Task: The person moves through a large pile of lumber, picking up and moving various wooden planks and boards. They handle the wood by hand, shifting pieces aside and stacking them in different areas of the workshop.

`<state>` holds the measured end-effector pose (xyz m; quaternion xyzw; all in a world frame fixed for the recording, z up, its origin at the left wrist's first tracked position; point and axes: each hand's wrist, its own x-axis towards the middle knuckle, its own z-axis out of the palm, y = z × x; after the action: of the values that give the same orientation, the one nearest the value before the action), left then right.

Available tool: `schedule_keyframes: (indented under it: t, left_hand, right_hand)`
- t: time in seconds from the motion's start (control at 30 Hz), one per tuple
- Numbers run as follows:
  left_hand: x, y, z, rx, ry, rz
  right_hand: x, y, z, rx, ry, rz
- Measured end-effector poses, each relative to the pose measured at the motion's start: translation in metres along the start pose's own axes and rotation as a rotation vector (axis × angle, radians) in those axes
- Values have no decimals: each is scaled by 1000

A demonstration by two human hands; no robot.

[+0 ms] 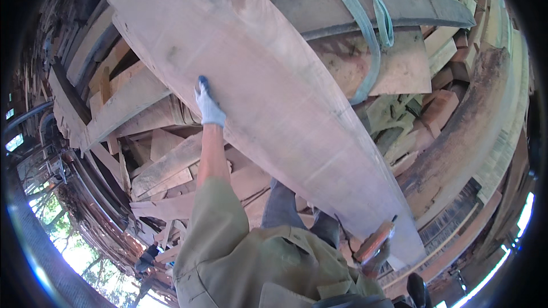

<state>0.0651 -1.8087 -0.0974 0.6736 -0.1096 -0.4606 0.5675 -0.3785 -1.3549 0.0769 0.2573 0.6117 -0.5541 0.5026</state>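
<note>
Smooth matt wooden slab (pixel 274 108), matt cloth glove (pixel 210 110), woven cloth strap (pixel 374 61)

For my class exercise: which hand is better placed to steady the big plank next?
Probably the gloved left hand, resting on the plank; the right hand seems to hold a reddish object.

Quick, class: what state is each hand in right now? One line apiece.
Left hand: against the large wooden slab; how open it is cannot be told.
Right hand: appears closed on an orange-brown object.
</note>
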Motion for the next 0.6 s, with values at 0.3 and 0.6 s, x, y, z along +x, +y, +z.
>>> schedule_keyframes:
  t: [0.3, 0.6]
  left_hand:
    - [67, -21, 48, 436, -148, 89]
    - [110, -15, 74, 1234, 89, 757]
  right_hand:
    - [-16, 3, 51, 161, -256, -154]
    - [-113, 45, 13, 422, 31, -352]
